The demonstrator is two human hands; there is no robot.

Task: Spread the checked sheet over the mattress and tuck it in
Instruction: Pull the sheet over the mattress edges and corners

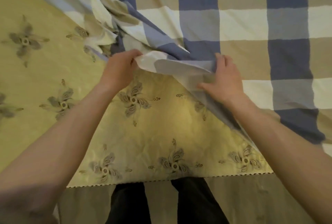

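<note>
Nearest, at 6 o'clock: the person's legs (pixel 129 204) in dark trousers, standing against the near side of the bed (pixel 251 196).

Above them, the mattress (pixel 143 134): yellow quilted top with a floral motif and a scalloped near edge. It lies bare from 6 o'clock round to 10 o'clock.

Mid-view: both forearms reach in.
- The left hand (pixel 119 68), toward 10 o'clock of centre, has its fingers curled, pinching the pale turned-back edge (pixel 172 63) of the checked sheet (pixel 242 26).
- The right hand (pixel 222 80), toward 2 o'clock, is clamped on the same edge, fingers over the blue band and thumb out along the pale underside.
- The edge is lifted slightly between them.

Far: the sheet lies fairly flat from 12 to 3 o'clock, reaching down the right side to about 4 o'clock. At 11 o'clock it is bunched in twisted folds (pixel 107 26).

Step in hand, as I judge it: spreading, perhaps half done. No tuck is visible anywhere.

The next move calls for drawing the held edge toward 6–7 o'clock, past the scalloped border. The pull should be even on both hands so the checks stay square. The bunch at 11 o'clock will likely need shaking loose first, or it will drag.
</note>
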